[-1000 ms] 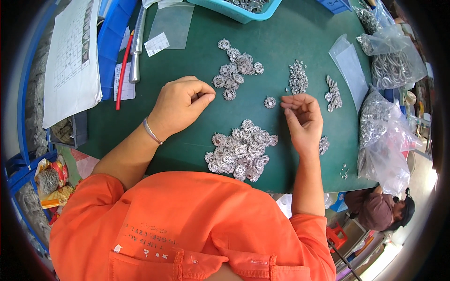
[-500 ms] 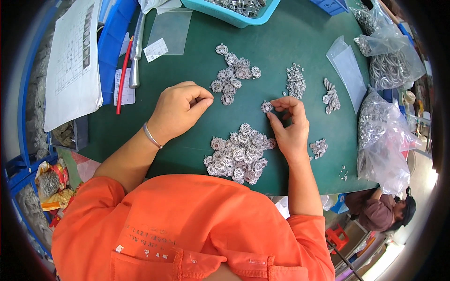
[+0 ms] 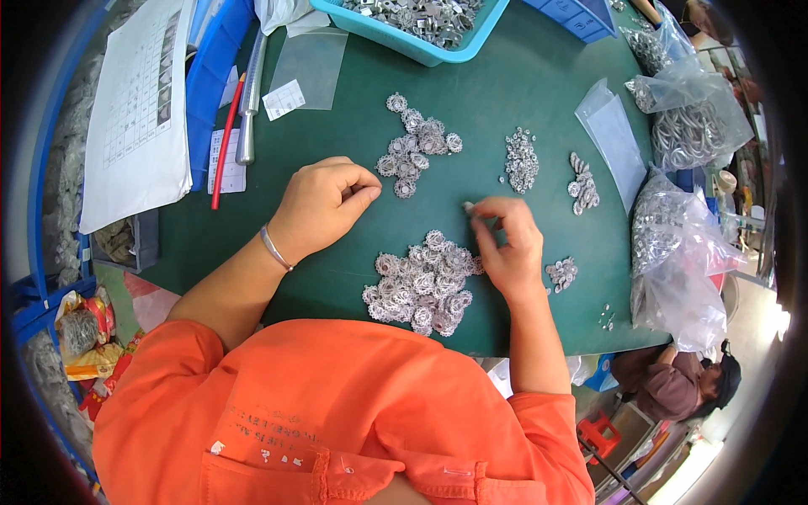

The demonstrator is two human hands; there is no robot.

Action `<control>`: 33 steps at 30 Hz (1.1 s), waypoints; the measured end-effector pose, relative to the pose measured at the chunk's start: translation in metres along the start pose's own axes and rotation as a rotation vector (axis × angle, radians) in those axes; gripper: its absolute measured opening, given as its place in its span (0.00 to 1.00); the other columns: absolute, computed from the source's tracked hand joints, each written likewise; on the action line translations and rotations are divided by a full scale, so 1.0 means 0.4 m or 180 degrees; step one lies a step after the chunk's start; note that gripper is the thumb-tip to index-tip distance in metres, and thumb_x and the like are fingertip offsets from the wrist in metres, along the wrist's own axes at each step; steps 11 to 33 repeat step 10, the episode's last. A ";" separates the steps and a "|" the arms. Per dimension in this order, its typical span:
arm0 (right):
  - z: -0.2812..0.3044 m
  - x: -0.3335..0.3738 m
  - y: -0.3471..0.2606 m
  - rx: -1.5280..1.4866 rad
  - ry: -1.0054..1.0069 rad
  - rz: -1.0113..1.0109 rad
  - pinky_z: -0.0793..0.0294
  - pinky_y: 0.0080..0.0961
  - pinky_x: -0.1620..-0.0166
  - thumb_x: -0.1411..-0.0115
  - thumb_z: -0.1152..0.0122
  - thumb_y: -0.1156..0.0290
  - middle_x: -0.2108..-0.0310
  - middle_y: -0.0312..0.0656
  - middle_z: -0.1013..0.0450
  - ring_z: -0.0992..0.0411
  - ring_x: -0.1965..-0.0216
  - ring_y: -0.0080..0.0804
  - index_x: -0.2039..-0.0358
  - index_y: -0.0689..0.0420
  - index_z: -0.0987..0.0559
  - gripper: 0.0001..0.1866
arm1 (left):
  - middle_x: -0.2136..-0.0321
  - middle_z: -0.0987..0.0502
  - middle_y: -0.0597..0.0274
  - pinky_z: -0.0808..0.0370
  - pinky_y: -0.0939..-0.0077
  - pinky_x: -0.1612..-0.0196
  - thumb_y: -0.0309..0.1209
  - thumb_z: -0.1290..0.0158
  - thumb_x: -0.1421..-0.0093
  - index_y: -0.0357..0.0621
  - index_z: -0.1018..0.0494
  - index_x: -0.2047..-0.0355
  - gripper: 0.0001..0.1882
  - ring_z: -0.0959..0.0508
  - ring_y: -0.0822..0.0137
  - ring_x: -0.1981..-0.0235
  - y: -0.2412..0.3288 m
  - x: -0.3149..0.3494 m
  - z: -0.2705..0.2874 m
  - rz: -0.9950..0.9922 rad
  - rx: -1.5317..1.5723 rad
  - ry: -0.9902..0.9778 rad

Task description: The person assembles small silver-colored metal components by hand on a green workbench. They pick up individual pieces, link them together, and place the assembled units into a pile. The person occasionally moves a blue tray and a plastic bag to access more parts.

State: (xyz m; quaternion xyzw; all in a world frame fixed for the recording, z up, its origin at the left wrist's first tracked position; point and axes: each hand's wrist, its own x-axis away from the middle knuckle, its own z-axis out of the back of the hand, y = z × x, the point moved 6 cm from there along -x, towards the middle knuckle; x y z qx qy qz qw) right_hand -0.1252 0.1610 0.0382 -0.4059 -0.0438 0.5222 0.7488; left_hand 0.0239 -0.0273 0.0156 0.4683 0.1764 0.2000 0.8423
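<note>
My right hand point(image 3: 509, 248) pinches a small silver flower-shaped metal piece point(image 3: 468, 206) between thumb and forefinger, now turned nearly edge-on above the green table. My left hand point(image 3: 324, 206) is closed, thumb against forefinger; whatever is between the fingertips, if anything, is hidden. In front of my body, between my arms, lies a large heap of lacy silver flower-shaped pieces point(image 3: 421, 286). Beyond my hands is a looser group of similar pieces point(image 3: 412, 156). Past my right hand lie a pile of tiny ring-like parts point(image 3: 522, 160), a row of small flat pieces point(image 3: 582, 183) and a little cluster of discs point(image 3: 561, 273).
A turquoise basin point(image 3: 433, 55) of metal parts stands at the far edge, beside a blue bin point(image 3: 581, 17). Bags of metal parts point(image 3: 673, 252) line the right side. At left are a red pencil point(image 3: 226, 151), a metal rod point(image 3: 247, 126) and paper sheets point(image 3: 139, 118). Another person point(image 3: 673, 383) is at lower right.
My right hand has shifted slightly left and down, and the flower-shaped piece in it has turned from face-up to nearly edge-on. My left hand keeps almost the same pose.
</note>
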 end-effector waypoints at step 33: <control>0.038 0.041 0.086 -0.0891 0.0471 -0.1324 0.26 0.18 0.60 0.40 0.46 0.87 0.67 0.39 0.22 0.25 0.65 0.21 0.61 0.62 0.23 0.09 | 0.76 0.26 0.63 0.33 0.80 0.76 0.22 0.41 0.44 0.38 0.21 0.70 0.02 0.28 0.74 0.80 -0.004 0.002 -0.001 0.0011 0.0038 -0.0004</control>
